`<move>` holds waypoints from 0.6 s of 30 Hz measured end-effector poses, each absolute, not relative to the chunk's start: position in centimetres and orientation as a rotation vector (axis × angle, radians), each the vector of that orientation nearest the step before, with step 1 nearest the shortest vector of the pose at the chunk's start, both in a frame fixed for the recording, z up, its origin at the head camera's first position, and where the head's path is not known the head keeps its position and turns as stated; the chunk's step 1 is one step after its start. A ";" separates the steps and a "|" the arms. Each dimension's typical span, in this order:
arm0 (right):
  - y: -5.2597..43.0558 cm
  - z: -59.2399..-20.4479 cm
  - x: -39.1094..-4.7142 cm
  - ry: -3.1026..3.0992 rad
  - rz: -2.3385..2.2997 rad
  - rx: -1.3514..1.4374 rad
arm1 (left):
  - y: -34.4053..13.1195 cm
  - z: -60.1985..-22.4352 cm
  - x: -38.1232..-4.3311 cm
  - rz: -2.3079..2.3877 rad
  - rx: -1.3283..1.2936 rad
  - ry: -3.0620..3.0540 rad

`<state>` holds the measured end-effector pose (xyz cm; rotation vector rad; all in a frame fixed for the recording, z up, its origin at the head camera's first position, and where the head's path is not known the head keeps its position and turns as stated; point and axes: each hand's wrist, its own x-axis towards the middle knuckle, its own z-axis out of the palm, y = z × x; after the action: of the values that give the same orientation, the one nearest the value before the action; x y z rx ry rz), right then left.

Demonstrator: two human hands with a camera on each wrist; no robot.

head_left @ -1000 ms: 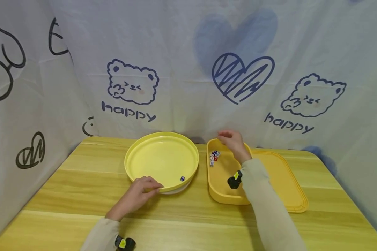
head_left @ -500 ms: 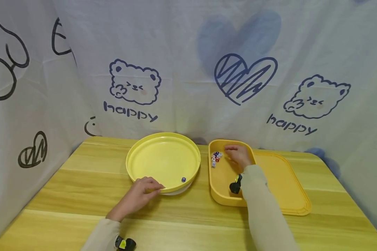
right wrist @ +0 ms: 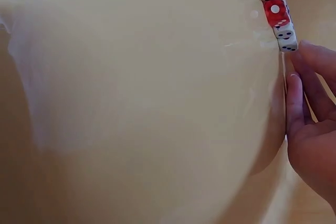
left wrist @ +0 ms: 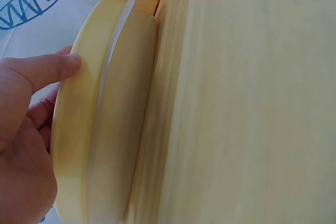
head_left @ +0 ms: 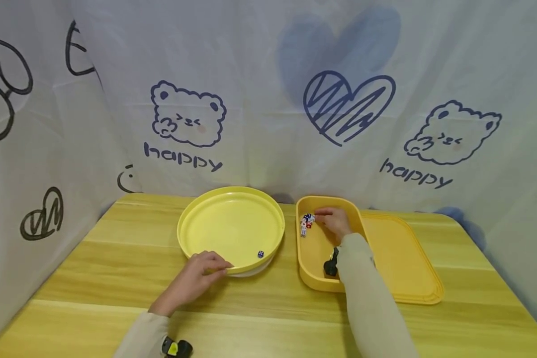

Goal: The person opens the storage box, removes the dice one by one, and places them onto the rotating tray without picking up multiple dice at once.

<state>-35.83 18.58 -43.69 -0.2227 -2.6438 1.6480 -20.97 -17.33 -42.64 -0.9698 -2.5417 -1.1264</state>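
My left hand (head_left: 196, 278) holds the near rim of a round yellow tray (head_left: 230, 219). In the left wrist view the thumb (left wrist: 68, 66) lies on its outer wall, with other fingers behind the rim. One dark blue die (head_left: 260, 254) lies in the tray near its front right. Inside an orange rectangular box (head_left: 315, 286) to the right is my right hand (head_left: 337, 222), its fingertips by a cluster of dice (head_left: 304, 226) at the left wall. In the right wrist view a fingertip meets the end white die (right wrist: 287, 45); no die shows between the fingers.
A flat orange lid (head_left: 402, 258) lies on the wooden table (head_left: 250, 323), right of the box and partly hidden by the right arm. A pale printed curtain (head_left: 259, 99) hangs behind the table and along its sides.
From above the box's far edge, my right hand has come down inside it and moved to the dice. The left hand keeps its hold on the tray.
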 end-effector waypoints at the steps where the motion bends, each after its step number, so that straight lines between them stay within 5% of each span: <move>1: 18.6 -43.7 -35.8 -2.653 1.634 -0.210 | -17.3 -42.6 -21.0 -1.126 -0.973 -2.534; 18: 19.0 -45.1 -36.9 -2.692 1.474 -0.063 | -17.1 -42.9 -21.2 -1.114 -0.978 -2.525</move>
<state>-36.86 19.04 -45.12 -0.0628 -2.6921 1.4745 -21.15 -17.14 -42.87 -0.9783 -2.5249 -1.1136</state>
